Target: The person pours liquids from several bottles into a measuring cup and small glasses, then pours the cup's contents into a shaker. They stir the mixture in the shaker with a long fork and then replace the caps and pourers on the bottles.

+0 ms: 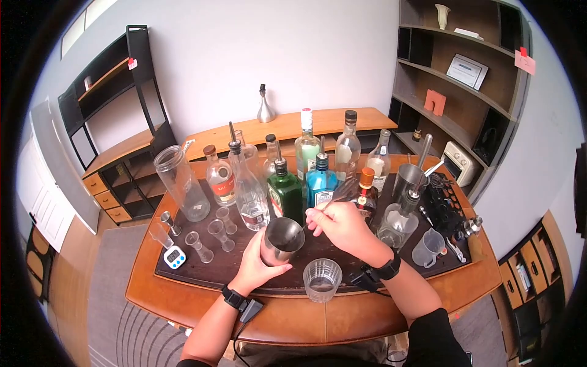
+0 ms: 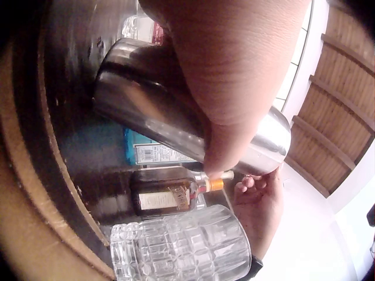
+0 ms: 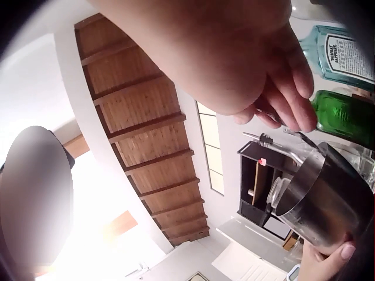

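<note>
My left hand (image 1: 255, 264) grips a metal shaker tin (image 2: 140, 99), its thumb lying along the side. The tin's mouth tilts up and toward the right in the head view. Just above its rim, my right hand (image 1: 339, 225) has curled fingers (image 3: 296, 108) pinching a thin metal utensil (image 1: 347, 189). The utensil is blurred and mostly covered by the hand. A cut-glass tumbler (image 1: 322, 281) stands in front, to the right of the tin. Behind the hands are a green bottle (image 1: 285, 191), a blue bottle (image 1: 320, 183) and an orange-capped bottle (image 1: 365, 194).
Several clear bottles line the back of the dark mat. Glass jiggers (image 1: 221, 235), a timer (image 1: 175, 257) and a tall glass jar (image 1: 183, 183) stand at the left. To the right are another metal tin (image 1: 406, 180), a plastic measuring jug (image 1: 428, 248) and a black rack (image 1: 449, 205).
</note>
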`<act>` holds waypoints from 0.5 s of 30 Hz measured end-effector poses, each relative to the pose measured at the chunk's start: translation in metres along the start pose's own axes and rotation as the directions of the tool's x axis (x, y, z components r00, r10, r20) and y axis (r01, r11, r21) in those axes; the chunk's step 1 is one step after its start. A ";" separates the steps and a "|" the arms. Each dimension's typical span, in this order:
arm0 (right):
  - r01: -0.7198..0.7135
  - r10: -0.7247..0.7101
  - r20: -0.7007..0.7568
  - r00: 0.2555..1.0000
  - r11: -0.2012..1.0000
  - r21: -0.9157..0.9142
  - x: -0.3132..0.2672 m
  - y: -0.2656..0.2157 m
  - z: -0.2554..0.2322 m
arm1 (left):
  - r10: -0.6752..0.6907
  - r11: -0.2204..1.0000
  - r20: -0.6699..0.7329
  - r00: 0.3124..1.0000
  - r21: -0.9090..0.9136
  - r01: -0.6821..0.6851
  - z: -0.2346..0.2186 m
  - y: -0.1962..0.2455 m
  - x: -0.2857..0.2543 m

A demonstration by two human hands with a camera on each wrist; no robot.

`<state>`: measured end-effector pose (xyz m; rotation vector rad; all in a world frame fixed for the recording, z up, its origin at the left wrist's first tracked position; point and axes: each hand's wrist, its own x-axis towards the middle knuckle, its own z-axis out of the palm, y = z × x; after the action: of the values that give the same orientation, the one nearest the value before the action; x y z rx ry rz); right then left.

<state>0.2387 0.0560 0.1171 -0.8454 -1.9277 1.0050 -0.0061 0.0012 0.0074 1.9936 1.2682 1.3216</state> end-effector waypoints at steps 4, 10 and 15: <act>-0.099 0.072 0.111 0.991 0.961 0.259 0.000 0.009 0.005 | -0.001 1.000 0.011 1.000 -0.018 0.001 0.000 0.003 0.001; 0.039 -0.034 -0.106 0.994 0.998 0.051 0.002 0.008 0.002 | 0.001 1.000 -0.011 1.000 -0.006 -0.001 -0.001 0.005 0.001; -0.050 0.032 0.110 0.993 0.987 0.156 0.001 0.009 0.003 | -0.007 1.000 0.007 1.000 -0.008 0.007 0.001 0.003 0.001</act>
<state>0.2375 0.0602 0.1086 -0.7563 -1.8963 1.2335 -0.0042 0.0003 0.0096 1.9848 1.2637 1.3136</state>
